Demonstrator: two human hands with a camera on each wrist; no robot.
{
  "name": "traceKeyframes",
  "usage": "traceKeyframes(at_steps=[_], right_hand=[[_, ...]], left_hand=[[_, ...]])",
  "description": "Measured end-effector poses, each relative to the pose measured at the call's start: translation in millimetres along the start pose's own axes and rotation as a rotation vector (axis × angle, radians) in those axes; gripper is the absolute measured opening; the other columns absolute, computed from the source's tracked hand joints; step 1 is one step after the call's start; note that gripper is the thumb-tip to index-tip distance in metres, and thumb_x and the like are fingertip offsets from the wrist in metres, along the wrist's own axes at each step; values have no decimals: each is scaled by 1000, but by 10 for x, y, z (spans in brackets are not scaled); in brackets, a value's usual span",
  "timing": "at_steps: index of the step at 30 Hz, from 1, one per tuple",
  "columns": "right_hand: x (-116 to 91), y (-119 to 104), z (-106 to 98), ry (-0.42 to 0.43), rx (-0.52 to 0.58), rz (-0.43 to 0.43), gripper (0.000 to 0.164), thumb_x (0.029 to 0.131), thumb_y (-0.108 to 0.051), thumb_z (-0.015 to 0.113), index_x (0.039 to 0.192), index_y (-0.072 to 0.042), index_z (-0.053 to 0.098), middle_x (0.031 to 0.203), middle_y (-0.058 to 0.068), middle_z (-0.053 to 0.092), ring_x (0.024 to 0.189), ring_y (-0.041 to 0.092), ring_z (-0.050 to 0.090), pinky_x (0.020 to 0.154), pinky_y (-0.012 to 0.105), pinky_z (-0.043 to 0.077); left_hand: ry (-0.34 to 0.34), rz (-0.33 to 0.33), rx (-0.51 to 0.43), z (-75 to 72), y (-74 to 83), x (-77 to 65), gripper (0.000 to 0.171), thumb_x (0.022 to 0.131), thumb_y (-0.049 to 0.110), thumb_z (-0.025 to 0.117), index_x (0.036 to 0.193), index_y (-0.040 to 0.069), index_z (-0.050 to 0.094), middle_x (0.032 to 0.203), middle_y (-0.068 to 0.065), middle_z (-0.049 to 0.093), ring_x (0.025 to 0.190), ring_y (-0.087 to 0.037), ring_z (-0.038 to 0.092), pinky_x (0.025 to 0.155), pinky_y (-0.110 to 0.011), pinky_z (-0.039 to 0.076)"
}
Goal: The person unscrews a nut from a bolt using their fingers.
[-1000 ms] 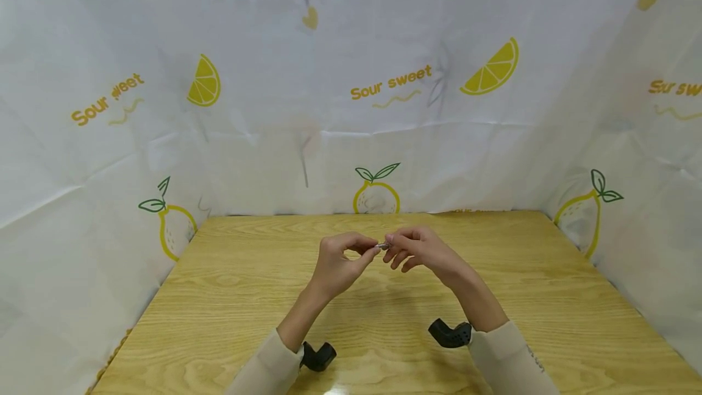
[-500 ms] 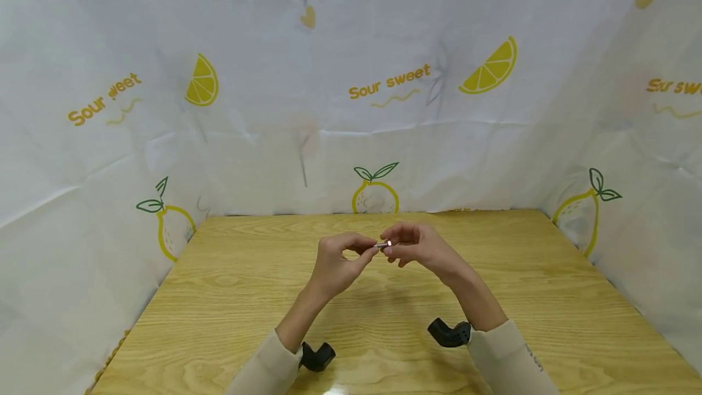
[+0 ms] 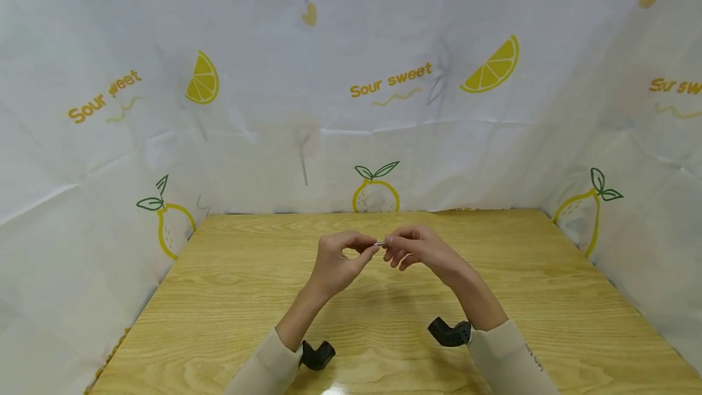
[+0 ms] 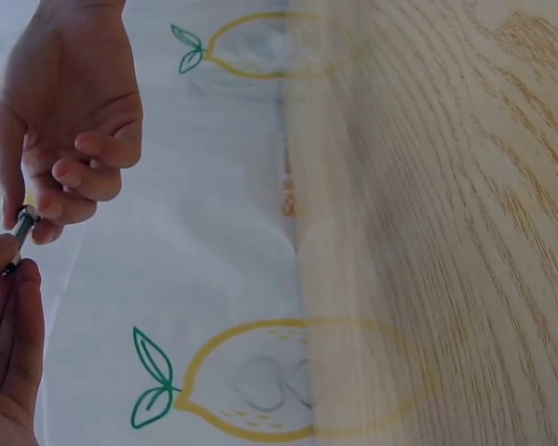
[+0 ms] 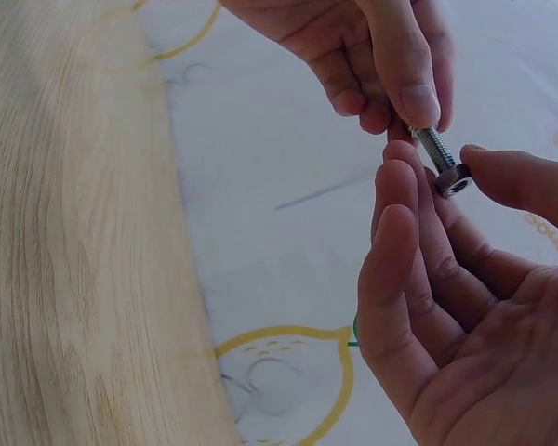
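Note:
A small silver socket-head bolt (image 5: 435, 149) hangs above the table between the two hands. My left hand (image 3: 337, 264) pinches its threaded end between thumb and fingertips, which hide that end. At the other end, the thumb and forefinger of my right hand (image 3: 425, 253) pinch the round head (image 5: 454, 179). The remaining right fingers (image 5: 395, 251) are loosely bent below the bolt. In the left wrist view the bolt's shank shows as a short dark and shiny strip between the fingertips of both hands.
Below the hands lies a wood-grain table (image 3: 351, 334). A white cloth (image 3: 263, 157) printed with lemons surrounds it at the back and sides. Black curved wrist mounts (image 3: 450, 333) stick out by the beige sleeves (image 3: 510, 355).
Half a second ago the right fingers were spread around the bolt head, leaving it visible; now thumb and forefinger have come together on it. The left hand stays nearly still, still pinching the bolt.

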State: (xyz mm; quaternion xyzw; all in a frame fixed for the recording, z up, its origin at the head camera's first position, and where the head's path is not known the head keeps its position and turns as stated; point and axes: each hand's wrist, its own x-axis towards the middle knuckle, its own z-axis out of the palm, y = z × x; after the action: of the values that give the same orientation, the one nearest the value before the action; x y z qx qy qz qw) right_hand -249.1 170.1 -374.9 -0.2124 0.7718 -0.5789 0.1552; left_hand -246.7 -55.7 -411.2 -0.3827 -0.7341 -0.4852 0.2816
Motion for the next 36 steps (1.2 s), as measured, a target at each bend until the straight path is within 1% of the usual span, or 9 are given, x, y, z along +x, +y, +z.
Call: traceKeyframes(at_steps=[5,9,13,18,23,27,30,33,36], right_hand=[[-25,-3,-8,0,7,-37,34,105,-21,61,123,7,63,99,2,73,85,20,72,78,36,63],[-36,3,-8,5,13,-66,33,102,-16,63,126,6,61,100,1,73,86,18,71,79,38,62],[-33,9,-8,17,27,-73,33,103,-19,64,125,5,62,103,2,72,88,19,71,78,37,62],[-29,3,-4,45,36,-75,38,104,-20,63,127,10,61,107,3,71,88,16,71,77,35,62],[-29,6,-11,29,39,-60,39,103,-18,64,130,9,62,109,6,74,88,17,72,79,37,63],[-29,14,-19,14,32,-41,38,103,-20,65,130,7,64,105,2,75,88,19,72,80,38,63],[-31,10,-22,21,22,-39,38,102,-19,66,130,7,64,102,0,75,89,20,72,81,36,62],[-35,1,-23,34,16,-43,37,102,-19,66,129,6,64,103,-2,74,90,19,71,81,35,62],[-39,-7,-22,39,11,-56,36,102,-20,65,129,6,65,104,-3,74,90,18,71,81,37,62]], left_hand=[[0,0,-7,-1,2,1,4,89,4,79,94,5,80,85,-7,80,72,-12,76,69,-18,62],[0,-4,-20,3,-3,-2,4,90,3,79,93,4,80,85,-8,80,72,-12,76,68,-18,62],[1,-4,-26,6,-9,-5,5,89,2,79,93,5,80,85,-8,80,73,-13,77,68,-18,62],[-1,-2,-21,6,-11,-5,8,88,0,79,94,6,80,87,-8,80,74,-13,77,70,-18,62],[4,6,-10,4,-7,-4,6,89,2,79,94,5,80,86,-8,80,76,-13,77,71,-19,62],[9,9,-4,4,-1,-9,4,90,3,79,94,5,80,86,-8,80,75,-14,77,70,-19,62],[4,0,-8,4,3,-10,4,90,4,79,94,5,80,86,-7,80,74,-13,77,70,-18,62],[-1,-7,-16,9,-1,-7,4,90,5,79,94,5,80,86,-7,80,74,-13,77,70,-18,62],[2,-5,-18,19,-10,-5,4,90,4,79,93,5,80,85,-8,80,73,-13,77,69,-18,62]])
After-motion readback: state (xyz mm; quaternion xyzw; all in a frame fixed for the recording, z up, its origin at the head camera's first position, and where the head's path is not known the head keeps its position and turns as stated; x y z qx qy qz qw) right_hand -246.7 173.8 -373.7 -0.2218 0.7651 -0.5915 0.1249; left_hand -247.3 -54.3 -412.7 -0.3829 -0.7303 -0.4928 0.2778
